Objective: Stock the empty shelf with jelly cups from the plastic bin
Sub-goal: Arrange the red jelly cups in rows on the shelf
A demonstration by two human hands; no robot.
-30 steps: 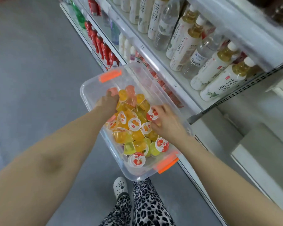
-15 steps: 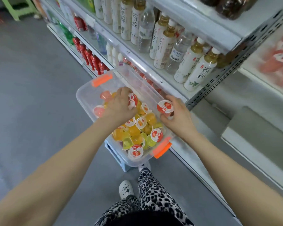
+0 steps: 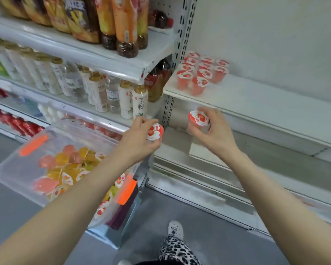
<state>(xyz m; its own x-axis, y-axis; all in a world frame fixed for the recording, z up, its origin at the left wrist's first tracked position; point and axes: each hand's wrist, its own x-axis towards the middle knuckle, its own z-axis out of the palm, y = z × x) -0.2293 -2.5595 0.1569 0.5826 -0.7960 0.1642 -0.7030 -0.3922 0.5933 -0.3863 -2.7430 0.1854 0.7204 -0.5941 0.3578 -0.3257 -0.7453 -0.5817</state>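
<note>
Left hand (image 3: 139,137) is out of the bin (image 3: 12,167) and now grips a jelly cup (image 3: 155,131) beyond its right rim. Right hand (image 3: 214,131) has carried the second cup (image 3: 198,117) away from the bin, up to just below the shelf (image 3: 266,104).

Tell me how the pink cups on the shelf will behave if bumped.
The pink jelly cups taper to a narrow base under a wider lid, so a bump would probably tip one. They stand close together, so one may knock its neighbours. The cup in the right hand looks small beside it, so they are likely light and may slide on the shelf.
</note>
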